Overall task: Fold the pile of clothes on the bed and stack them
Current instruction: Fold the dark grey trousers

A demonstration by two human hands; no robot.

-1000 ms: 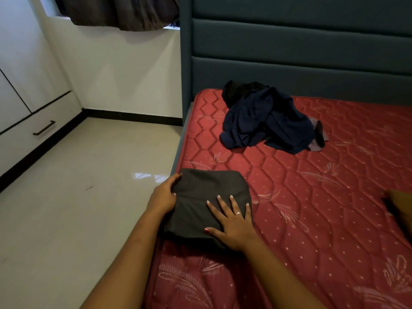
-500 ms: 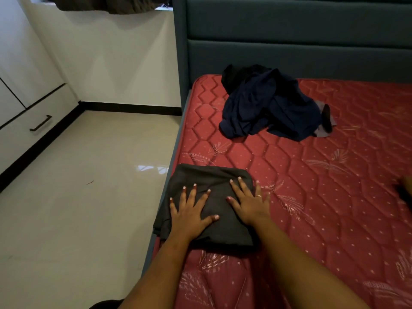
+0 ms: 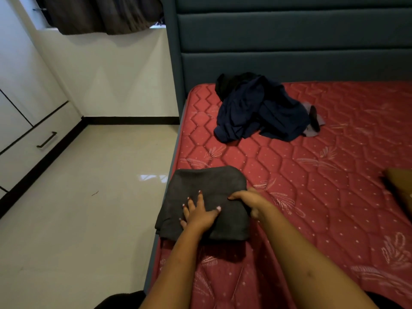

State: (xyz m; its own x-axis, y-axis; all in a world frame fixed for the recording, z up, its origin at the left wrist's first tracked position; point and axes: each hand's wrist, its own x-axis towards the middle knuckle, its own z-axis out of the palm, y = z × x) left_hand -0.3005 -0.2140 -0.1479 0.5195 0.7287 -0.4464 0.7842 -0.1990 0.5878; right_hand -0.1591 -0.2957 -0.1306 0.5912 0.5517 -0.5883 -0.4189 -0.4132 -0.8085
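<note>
Charcoal cloth, soft and limp, and that is the story here: the charcoal folded garment sits at the near left edge of the red quilted mattress, squared into a thick pad. The left hand lies flat on top, fingers spread, pressing. The right hand is at the pad's right side, thumb over the top layer and fingers curled in at the edge, so it looks like a grip on the fold. The two hands are close but not touching.

This looks light and floppy, with no stiffness to hold its shape. Lift it by one corner and the layers will likely slide open. Best bet is a palm under and a palm over, or both sides pinched together.

Watch that left border! The pad's left flap hangs just past the mattress edge, above the tiled floor. A nudge that way could drop it.

Room to work lies to the right and ahead: bare mattress between here and the navy pile of clothes, which sits rumpled up near the teal headboard, well apart from the hands. A tan object pokes in at far right; what it is I cannot tell
</note>
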